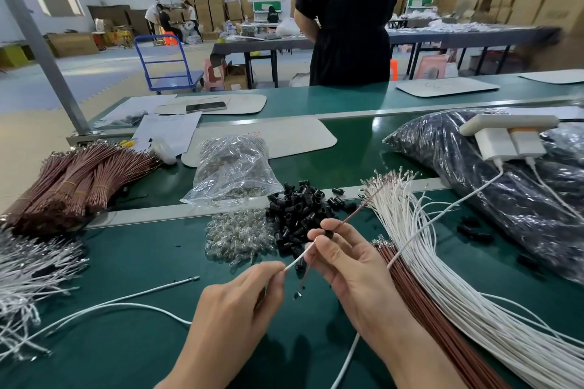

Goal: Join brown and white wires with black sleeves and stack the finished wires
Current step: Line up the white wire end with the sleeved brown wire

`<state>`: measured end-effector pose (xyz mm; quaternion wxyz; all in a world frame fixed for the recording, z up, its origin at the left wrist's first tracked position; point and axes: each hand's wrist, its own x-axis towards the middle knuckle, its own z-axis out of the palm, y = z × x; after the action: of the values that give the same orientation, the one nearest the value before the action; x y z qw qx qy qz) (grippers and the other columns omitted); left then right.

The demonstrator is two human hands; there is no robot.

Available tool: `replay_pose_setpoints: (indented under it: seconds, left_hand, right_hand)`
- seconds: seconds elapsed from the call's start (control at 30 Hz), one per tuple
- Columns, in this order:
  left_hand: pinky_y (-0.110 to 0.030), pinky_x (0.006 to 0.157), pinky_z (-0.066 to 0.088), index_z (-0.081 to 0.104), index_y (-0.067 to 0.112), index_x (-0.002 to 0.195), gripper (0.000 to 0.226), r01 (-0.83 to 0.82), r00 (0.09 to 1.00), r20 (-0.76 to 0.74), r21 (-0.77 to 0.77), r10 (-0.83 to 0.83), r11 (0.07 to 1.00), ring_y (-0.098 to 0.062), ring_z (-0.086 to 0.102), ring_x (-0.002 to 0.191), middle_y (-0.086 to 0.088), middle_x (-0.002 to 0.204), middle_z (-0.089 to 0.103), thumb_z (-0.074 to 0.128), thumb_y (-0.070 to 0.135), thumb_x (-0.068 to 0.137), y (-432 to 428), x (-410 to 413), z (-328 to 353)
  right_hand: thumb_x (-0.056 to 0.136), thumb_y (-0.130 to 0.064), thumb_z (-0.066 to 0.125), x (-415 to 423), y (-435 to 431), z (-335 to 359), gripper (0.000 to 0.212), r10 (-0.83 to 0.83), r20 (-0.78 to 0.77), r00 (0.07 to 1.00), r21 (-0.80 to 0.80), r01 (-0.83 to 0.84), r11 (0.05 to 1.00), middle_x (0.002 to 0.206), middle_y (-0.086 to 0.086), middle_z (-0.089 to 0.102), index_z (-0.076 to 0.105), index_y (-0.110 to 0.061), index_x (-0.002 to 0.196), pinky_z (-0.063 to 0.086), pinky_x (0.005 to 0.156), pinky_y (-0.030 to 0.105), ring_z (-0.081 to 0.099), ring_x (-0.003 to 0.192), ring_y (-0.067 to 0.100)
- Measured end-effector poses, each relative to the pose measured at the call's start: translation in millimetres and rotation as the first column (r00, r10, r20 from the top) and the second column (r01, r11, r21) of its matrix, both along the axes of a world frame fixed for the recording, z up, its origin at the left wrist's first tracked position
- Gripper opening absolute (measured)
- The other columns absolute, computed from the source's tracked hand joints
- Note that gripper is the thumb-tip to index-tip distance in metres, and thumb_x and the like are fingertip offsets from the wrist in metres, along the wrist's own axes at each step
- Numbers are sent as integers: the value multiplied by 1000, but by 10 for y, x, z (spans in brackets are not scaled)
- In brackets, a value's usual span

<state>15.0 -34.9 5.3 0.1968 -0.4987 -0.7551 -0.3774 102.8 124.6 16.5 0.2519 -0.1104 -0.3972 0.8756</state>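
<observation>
Right grip point(344, 265) just before black sleeves point(297, 215)

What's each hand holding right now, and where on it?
Left hand pinches the white wire near its end. Right hand pinches the black sleeve, where the brown wire enters it.

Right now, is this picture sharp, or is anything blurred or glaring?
Head view: the left hand pinching the white wire and the right hand holding the black sleeve are sharp; the cardboard boxes far right are smeared; the clear bag catches glare.
</observation>
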Motion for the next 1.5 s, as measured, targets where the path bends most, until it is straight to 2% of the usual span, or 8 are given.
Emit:
replay_pose_setpoints:
  seconds: [0.17, 0.33, 0.53, 0.73, 0.97, 1.17, 1.3, 1.5]
  left_hand:
    - [-25, 44, 41, 68, 27, 97, 18, -12, 999, 30, 13, 12, 1000, -6, 36, 51, 22, 71, 43, 51, 32, 98, -45, -42, -5]
    - [-24, 43, 38, 70, 25, 95, 17, 16, 1000, 13, 9, -16, 1000, -4, 27, 51, 33, 70, 37, 54, 30, 97, -36, -27, 2]
    - [-21, 44, 38, 72, 23, 93, 18, 25, 1000, -1, 10, -25, 1000, -8, 35, 49, 16, 68, 50, 55, 28, 95, -31, -23, 7]
    - [-24, 43, 40, 73, 22, 93, 19, -9, 999, -36, 33, 11, 999, -7, 31, 52, 14, 72, 53, 55, 27, 95, -27, -31, -13]
    - [-16, 47, 30, 74, 22, 92, 21, -74, 996, -54, 61, 78, 995, -5, 26, 54, 19, 67, 37, 55, 31, 96, 4, -31, -59]
    - [-19, 48, 40, 66, 34, 97, 13, -105, 990, 102, 83, 96, 991, 1, 38, 51, 24, 61, 43, 54, 39, 96, 3, -13, -117]
    - [-27, 56, 49, 61, 42, 102, 14, -125, 965, 243, 81, 101, 989, -4, 55, 52, 16, 65, 60, 51, 48, 94, 10, 1, -165]
    - [-28, 53, 44, 65, 43, 98, 17, -61, 922, 386, 79, 26, 995, -13, 50, 49, 5, 58, 58, 52, 53, 91, 18, 15, -167]
  right_hand:
    - [81, -8, 65, 13, 27, 18, 23, -4, -12, 1000, -94, 3, 996, 86, 14, 68, 79, -7, 99, 60, 75, 28, 73, 86, 25]
    - [87, -7, 61, 31, 27, 11, 28, 38, -15, 999, -135, -40, 990, 93, 13, 70, 75, -7, 111, 60, 75, 30, 72, 91, 25]
    - [90, -6, 60, 22, 45, -10, 30, 63, -16, 998, -156, -64, 986, 104, 16, 71, 73, -9, 117, 60, 78, 32, 72, 96, 25]
    - [89, -6, 61, 22, 37, -18, 31, 95, -17, 995, -137, -97, 986, 105, 16, 71, 73, -7, 117, 60, 77, 32, 72, 94, 25]
    - [87, -7, 64, 16, -34, -21, 30, 136, 4, 991, -76, -135, 988, 105, 17, 71, 73, -5, 116, 60, 78, 33, 71, 92, 25]
    - [88, -9, 65, -1, -17, -51, 26, 125, 36, 992, -32, -123, 992, 106, 14, 72, 75, -8, 112, 59, 79, 31, 72, 94, 23]
    - [89, -10, 66, -2, -4, -77, 27, 129, 42, 991, -19, -128, 992, 108, 12, 73, 74, -9, 115, 59, 81, 29, 72, 98, 22]
    - [87, -8, 64, -9, -4, -81, 26, 126, 35, 991, -39, -125, 991, 109, 14, 73, 76, -8, 111, 59, 82, 29, 72, 100, 24]
